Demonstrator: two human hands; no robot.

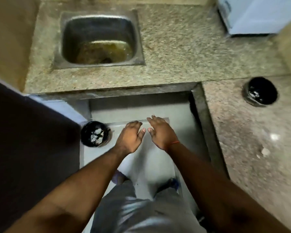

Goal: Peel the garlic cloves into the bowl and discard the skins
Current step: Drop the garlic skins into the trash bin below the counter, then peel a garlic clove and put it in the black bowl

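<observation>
At six o'clock, nearest the camera, the person's grey trousers [141, 214] and two bare forearms filled the lower frame. Both hands hung over the pale floor [151, 162] near the centre, palms down, thumbs almost meeting. The left hand [130, 137] had its fingers loosely spread and relaxed, holding nothing; the right hand [161, 132], with an orange thread [174, 143] at the wrist, was likewise spread and empty. At nine o'clock of the hands, just beside the left one, stood a black bin [95, 134] on the floor with white scraps inside. At three o'clock, well apart on the speckled counter [242, 148], sat a black bowl [260, 90] holding whitish bits, too blurred to identify. A few pale flecks [265, 151] lay on the counter nearer the camera. At eleven o'clock, farthest, a steel sink [99, 39] held murky water.
</observation>
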